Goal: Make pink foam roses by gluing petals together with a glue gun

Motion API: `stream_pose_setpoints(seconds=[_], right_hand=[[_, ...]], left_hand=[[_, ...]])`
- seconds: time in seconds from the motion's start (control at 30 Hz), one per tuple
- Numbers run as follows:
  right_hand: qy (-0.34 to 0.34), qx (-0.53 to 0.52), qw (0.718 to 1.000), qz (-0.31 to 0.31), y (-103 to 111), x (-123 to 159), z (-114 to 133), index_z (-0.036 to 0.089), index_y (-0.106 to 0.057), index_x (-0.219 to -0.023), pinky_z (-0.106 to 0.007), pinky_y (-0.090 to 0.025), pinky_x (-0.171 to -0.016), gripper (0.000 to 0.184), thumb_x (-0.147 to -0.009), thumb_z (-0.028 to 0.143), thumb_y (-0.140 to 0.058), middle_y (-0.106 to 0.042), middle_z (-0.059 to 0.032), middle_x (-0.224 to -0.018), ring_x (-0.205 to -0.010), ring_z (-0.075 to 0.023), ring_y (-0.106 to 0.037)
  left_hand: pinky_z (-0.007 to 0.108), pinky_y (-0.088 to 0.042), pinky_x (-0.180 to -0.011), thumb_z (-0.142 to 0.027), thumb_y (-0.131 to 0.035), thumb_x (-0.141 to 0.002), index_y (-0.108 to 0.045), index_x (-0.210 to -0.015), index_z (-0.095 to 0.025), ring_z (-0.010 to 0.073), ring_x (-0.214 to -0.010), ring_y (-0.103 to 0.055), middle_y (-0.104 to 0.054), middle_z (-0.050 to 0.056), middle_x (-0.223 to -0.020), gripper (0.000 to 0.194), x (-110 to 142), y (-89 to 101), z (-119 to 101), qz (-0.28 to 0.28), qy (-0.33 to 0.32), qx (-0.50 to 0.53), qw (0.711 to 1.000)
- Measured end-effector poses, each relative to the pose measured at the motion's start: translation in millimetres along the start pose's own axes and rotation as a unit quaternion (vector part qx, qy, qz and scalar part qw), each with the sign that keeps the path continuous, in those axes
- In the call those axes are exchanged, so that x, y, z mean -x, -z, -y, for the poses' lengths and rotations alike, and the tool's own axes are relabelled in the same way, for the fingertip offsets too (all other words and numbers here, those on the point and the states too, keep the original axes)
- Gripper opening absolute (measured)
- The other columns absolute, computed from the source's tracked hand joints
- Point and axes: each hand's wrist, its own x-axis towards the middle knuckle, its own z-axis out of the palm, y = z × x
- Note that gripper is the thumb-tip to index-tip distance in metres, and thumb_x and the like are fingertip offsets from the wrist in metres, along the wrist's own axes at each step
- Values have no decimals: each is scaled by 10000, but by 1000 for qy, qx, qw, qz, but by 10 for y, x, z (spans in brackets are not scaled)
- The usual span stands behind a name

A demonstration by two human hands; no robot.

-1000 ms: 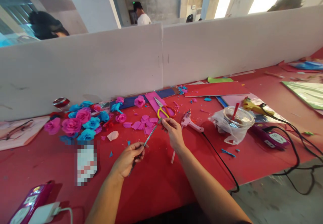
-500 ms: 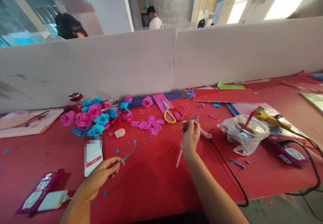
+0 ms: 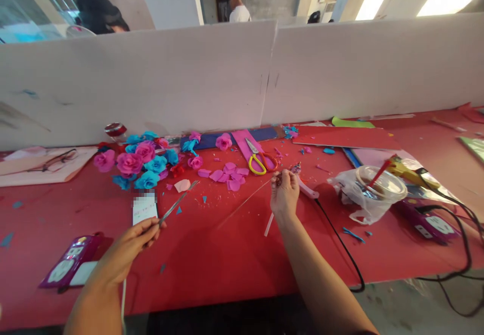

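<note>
My left hand point(image 3: 145, 231) is closed around a pair of slim metal tweezers point(image 3: 178, 200), which point up and to the right above the red table. Behind it, a phone point(image 3: 145, 208) is partly covered by my fingers. My right hand point(image 3: 285, 191) is pinched beside the pink glue gun point(image 3: 308, 188); whatever its fingertips hold is too small to make out. A fine, glossy strand point(image 3: 245, 201) stretches from those fingertips down to the left. Loose magenta paper petals point(image 3: 227, 175) and yellow-and-red-handled scissors point(image 3: 257, 161) lie just beyond the hands.
Pink and blue paper flowers point(image 3: 139, 159) are bunched at left. Power strips point(image 3: 70, 259) sit at both sides. A lidded plastic cup point(image 3: 381, 184) in a bag stands right, near a yellow glue gun point(image 3: 406, 169). A white partition point(image 3: 170, 83) borders the back; cords trail on the right.
My hands have parted: the left, with the tweezers, went left, and the right drew back beside the glue gun. A thin strand now shows at my right fingertips. The camera view has shifted.
</note>
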Motion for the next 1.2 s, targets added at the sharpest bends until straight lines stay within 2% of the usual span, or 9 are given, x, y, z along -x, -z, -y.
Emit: stream_pose_setpoints(seconds=[0.13,0.27,0.43,0.57,0.67,0.77,0.87,1.03,1.2], right_hand=[[-58,2,996,69,-34,113,-37,198,-549,-799,-183,-383,-518,242,-647,267,-724,-574,61,-647,-546,-62,-511],[-155,19,980,124,-41,196,-77,191,-550,-770,-178,-354,-490,251,-632,279,-741,-557,55,-625,-524,-63,-493],[-211,52,965,148,-1,242,-189,195,-480,-724,-171,-263,-429,267,-661,308,-713,-547,59,-609,-451,-49,-435],[-212,57,965,144,34,242,-246,202,-455,-737,-176,-247,-420,246,-721,329,-665,-535,60,-591,-430,-52,-419],[-188,81,971,123,31,245,-243,206,-460,-754,-180,-270,-420,229,-742,339,-645,-544,58,-586,-431,-62,-437],[-136,106,978,119,10,259,-214,209,-479,-762,-192,-317,-432,206,-751,339,-639,-546,61,-582,-442,-74,-461],[-98,146,975,135,-2,275,-178,196,-532,-746,-194,-323,-434,178,-733,324,-656,-501,73,-549,-436,-68,-433],[-83,253,948,176,30,340,-176,172,-611,-692,-204,-374,-491,177,-680,333,-684,-563,41,-613,-510,-83,-471],[-8,447,860,247,88,320,-241,163,-650,-674,-222,-379,-532,281,-777,411,-568,-594,19,-574,-522,-111,-496]], left_hand=[[219,-389,-567,-435,-679,-666,-670,-816,-172,114,-586,-489,-571,8,-665,303,-294,-331,-412,42,-114,-9,993],[249,-428,-607,-224,-547,-762,-676,-760,-165,144,-608,-555,-625,34,-654,142,-883,-1020,-1021,13,-250,-146,957],[317,-449,-793,-97,-613,-702,-712,-726,-166,220,-824,-633,-706,92,-796,123,-1626,-1888,-1500,-4,-281,-191,941],[374,-432,-907,-81,-635,-701,-730,-872,-129,274,-993,-624,-700,167,-969,201,-1893,-2160,-1583,-8,-285,-191,939],[372,-412,-963,-124,-607,-761,-688,-1058,-146,258,-1107,-577,-660,154,-1129,308,-1783,-2148,-1535,17,-298,-168,940],[331,-497,-818,-250,-563,-835,-695,-1040,-173,206,-901,-654,-708,107,-982,256,-1387,-2071,-1353,104,-278,-141,945],[269,-500,-627,-332,-545,-857,-671,-1093,-179,158,-711,-653,-708,93,-915,308,-856,-2016,-1067,337,-185,9,923],[186,-307,-394,-186,-689,-731,-693,-971,-141,39,-386,-423,-663,37,-698,244,-288,-2019,-591,264,-75,234,933],[169,-238,-357,-64,-617,-706,-664,-851,-95,49,-349,-395,-548,1,-507,155,-344,-1977,-348,263,29,360,895]])
